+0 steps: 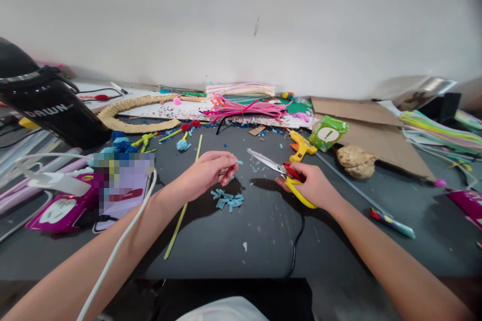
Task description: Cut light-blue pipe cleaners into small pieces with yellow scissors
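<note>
Snippets lie piled, cutting apparently part done: my left hand pinches another blue bit; my right hand grips scissors, clear of it.

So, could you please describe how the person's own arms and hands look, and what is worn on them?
The left hand and right hand are ungloved. Both slim forearms are bare, with no sleeve, watch or bracelet visible. A white cable crosses the left one.
</note>
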`<act>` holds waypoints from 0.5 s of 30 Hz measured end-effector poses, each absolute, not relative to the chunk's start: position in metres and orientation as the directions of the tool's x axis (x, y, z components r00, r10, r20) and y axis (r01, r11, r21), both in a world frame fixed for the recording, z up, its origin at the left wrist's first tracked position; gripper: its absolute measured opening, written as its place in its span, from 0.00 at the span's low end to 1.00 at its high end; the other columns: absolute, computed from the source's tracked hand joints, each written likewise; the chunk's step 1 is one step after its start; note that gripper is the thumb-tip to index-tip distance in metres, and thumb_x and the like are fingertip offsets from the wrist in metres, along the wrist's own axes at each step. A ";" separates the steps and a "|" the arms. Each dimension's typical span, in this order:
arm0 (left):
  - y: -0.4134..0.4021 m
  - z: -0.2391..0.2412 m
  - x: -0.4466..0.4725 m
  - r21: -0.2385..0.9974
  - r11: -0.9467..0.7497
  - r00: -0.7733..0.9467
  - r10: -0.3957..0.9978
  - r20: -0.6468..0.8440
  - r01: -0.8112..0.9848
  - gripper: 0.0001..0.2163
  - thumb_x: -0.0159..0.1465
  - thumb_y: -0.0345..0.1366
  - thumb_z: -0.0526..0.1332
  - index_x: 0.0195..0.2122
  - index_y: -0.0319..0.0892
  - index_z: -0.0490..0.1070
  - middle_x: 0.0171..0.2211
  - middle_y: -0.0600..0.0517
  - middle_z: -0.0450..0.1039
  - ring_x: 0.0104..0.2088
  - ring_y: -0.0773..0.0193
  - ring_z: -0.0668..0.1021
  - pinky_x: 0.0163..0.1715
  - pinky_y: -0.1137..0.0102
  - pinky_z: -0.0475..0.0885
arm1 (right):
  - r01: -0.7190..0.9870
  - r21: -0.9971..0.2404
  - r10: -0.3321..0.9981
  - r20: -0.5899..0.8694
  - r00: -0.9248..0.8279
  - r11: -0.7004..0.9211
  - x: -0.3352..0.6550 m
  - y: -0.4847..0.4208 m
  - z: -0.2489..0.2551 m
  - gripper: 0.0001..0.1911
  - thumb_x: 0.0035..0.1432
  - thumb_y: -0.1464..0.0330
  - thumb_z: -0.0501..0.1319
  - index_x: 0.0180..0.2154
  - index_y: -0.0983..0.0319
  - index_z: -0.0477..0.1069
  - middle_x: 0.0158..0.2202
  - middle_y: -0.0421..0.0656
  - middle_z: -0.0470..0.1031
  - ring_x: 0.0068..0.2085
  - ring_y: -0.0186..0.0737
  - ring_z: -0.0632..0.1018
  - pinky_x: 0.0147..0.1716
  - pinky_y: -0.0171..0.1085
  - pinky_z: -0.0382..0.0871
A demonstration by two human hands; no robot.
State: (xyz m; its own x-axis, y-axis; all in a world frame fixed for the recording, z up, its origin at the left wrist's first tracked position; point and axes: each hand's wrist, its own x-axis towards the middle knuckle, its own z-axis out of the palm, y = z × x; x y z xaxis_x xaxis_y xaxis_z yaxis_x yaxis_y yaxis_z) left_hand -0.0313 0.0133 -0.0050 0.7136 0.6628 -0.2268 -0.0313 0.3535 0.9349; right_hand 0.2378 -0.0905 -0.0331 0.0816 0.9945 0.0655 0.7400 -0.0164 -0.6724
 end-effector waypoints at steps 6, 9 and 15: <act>0.013 -0.006 -0.029 0.937 0.341 0.672 0.712 -0.205 -0.075 0.09 0.63 0.35 0.62 0.28 0.37 0.69 0.22 0.55 0.64 0.21 0.73 0.67 0.22 0.77 0.60 | 0.772 -0.635 0.993 0.094 0.066 0.009 0.237 -0.093 -0.030 0.18 0.47 0.61 0.69 0.25 0.60 0.59 0.22 0.34 0.61 0.25 0.30 0.59 0.24 0.32 0.55; 0.015 -0.006 -0.030 0.963 0.261 0.640 0.752 -0.157 -0.071 0.08 0.63 0.36 0.61 0.29 0.37 0.70 0.22 0.55 0.64 0.22 0.73 0.67 0.22 0.77 0.60 | 0.792 -0.610 0.997 0.069 0.038 0.012 0.238 -0.094 -0.029 0.16 0.47 0.62 0.68 0.26 0.60 0.62 0.22 0.34 0.63 0.24 0.30 0.60 0.24 0.32 0.55; 0.019 -0.009 -0.034 0.995 0.084 0.624 0.776 -0.095 0.047 0.10 0.64 0.39 0.61 0.30 0.38 0.70 0.24 0.55 0.65 0.23 0.73 0.66 0.24 0.76 0.61 | 0.817 -0.577 1.000 0.027 -0.003 0.018 0.243 -0.094 -0.031 0.13 0.50 0.62 0.65 0.26 0.60 0.63 0.23 0.35 0.64 0.25 0.31 0.62 0.25 0.32 0.55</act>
